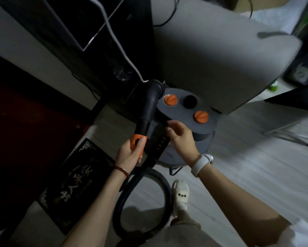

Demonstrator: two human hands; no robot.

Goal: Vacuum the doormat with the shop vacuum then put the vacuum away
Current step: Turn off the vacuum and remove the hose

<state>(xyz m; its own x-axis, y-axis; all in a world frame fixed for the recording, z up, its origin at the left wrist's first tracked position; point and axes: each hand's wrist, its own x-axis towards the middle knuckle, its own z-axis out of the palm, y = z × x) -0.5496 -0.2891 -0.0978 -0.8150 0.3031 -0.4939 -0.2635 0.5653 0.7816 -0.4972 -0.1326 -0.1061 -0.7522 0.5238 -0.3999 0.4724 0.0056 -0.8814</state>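
Observation:
The shop vacuum point(201, 125) stands on the floor at the centre, a grey drum with two orange knobs point(170, 100) and a dark hole on its lid. My left hand point(130, 154) grips the black wand point(147, 114) at its orange collar; the wand's upper end is plugged into the vacuum's top edge. My right hand point(181, 138) hovers over the vacuum's black handle with loosely curled fingers, and whether it touches the handle I cannot tell. The black hose point(130, 198) loops on the floor below. The dark doormat point(74, 180) with gold characters lies at lower left.
A grey chair point(221, 56) overhangs the vacuum from the upper right. A white cable point(117, 41) runs down a black frame at the top. My foot in a white sock point(180, 195) stands beside the hose loop. Pale wood floor point(247, 175) extends to the right.

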